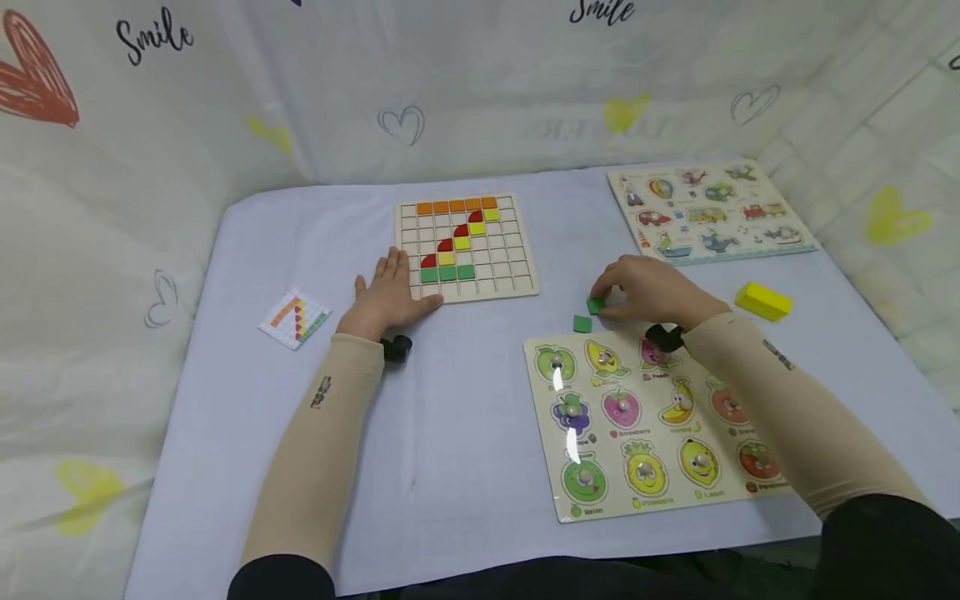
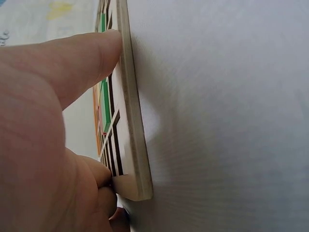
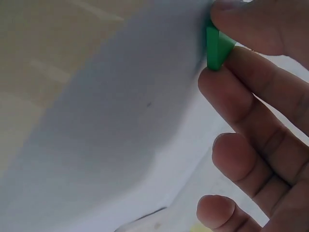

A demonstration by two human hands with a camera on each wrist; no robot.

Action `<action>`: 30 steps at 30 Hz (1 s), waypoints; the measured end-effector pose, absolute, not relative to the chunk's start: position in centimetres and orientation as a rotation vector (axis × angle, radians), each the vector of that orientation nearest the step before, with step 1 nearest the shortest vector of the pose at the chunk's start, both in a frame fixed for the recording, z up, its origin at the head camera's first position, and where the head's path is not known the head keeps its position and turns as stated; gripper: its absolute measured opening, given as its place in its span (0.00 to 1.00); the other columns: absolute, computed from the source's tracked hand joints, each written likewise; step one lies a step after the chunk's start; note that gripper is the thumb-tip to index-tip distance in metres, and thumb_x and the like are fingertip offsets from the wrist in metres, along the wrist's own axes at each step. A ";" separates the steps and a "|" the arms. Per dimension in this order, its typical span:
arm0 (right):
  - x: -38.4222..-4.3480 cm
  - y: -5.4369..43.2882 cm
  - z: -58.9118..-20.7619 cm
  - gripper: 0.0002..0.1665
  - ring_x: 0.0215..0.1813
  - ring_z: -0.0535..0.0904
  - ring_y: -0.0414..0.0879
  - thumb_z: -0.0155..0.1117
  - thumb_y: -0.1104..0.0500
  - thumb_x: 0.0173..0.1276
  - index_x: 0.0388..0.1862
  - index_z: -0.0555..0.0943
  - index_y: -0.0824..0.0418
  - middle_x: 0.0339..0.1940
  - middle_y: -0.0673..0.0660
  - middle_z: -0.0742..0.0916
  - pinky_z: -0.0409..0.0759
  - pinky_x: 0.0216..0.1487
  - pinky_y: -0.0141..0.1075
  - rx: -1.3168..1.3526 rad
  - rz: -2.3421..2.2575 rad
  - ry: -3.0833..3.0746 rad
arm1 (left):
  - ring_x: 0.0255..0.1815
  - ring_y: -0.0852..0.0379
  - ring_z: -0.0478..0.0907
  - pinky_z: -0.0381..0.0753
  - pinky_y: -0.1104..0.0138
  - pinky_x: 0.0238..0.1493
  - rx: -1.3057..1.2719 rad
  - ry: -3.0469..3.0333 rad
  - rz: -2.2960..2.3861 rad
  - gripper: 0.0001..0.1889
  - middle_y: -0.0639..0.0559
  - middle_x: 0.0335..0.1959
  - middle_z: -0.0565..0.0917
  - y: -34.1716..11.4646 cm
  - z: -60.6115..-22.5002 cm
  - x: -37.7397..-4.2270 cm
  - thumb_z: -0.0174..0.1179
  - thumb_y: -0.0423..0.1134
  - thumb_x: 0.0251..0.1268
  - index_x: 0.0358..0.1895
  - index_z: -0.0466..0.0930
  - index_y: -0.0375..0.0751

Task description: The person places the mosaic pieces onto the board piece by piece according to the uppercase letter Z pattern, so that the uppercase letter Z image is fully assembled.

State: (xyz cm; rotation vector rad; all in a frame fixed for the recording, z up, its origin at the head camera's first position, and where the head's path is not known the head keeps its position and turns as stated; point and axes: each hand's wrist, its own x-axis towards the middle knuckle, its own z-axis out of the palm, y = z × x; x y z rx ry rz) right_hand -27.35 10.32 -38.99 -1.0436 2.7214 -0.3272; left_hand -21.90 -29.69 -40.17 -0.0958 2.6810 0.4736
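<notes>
The left hand (image 1: 387, 293) rests on the near left corner of a wooden grid board (image 1: 498, 287), fingers straight along its left side and thumb on the front edge. Orange, red, yellow and green pieces sit in the board's cells, with a short green row (image 1: 447, 272) nearest the front. Between thumb and fingertips, the right hand (image 1: 652, 292) pinches a small green tile (image 3: 217, 46), seen from its edge in the right wrist view. A second green tile (image 1: 582, 324) lies on the white cloth just left of that hand.
A fruit puzzle board (image 1: 540, 467) lies under the right forearm. Behind the right hand is a vehicle puzzle board (image 1: 626, 208). A yellow block (image 1: 763, 301) sits at the right, and a small pattern card (image 1: 295, 318) lies left of the left hand.
</notes>
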 end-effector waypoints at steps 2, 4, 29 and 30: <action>-27.7 9.6 -39.1 0.10 0.48 0.83 0.48 0.79 0.58 0.60 0.42 0.92 0.53 0.44 0.50 0.92 0.82 0.54 0.49 -1.063 -0.336 2.719 | 0.89 0.41 0.27 0.30 0.35 0.84 -0.097 2.683 0.476 0.58 0.42 0.87 0.27 -29.8 -40.2 -21.9 0.49 0.70 0.73 0.84 0.25 0.35; -28.1 8.7 -39.2 0.10 0.49 0.84 0.48 0.78 0.58 0.60 0.42 0.92 0.54 0.44 0.51 0.92 0.81 0.55 0.50 -1.088 -0.341 2.713 | 0.89 0.41 0.27 0.30 0.35 0.84 -0.096 2.686 0.479 0.58 0.42 0.87 0.27 -29.8 -40.2 -21.9 0.50 0.70 0.73 0.84 0.26 0.35; -31.6 -6.1 -38.8 0.18 0.57 0.80 0.50 0.75 0.52 0.68 0.56 0.90 0.53 0.52 0.52 0.91 0.75 0.71 0.49 -1.071 -0.239 2.692 | 0.89 0.43 0.28 0.31 0.37 0.85 -0.117 2.706 0.491 0.58 0.44 0.88 0.29 -29.6 -40.4 -21.6 0.51 0.69 0.72 0.85 0.28 0.37; -31.7 -6.4 -38.9 0.18 0.57 0.81 0.50 0.75 0.51 0.68 0.56 0.90 0.53 0.51 0.51 0.91 0.76 0.71 0.48 -1.072 -0.238 2.690 | 0.89 0.43 0.28 0.31 0.37 0.85 -0.118 2.706 0.485 0.58 0.44 0.88 0.29 -29.7 -40.4 -21.7 0.51 0.69 0.72 0.85 0.28 0.37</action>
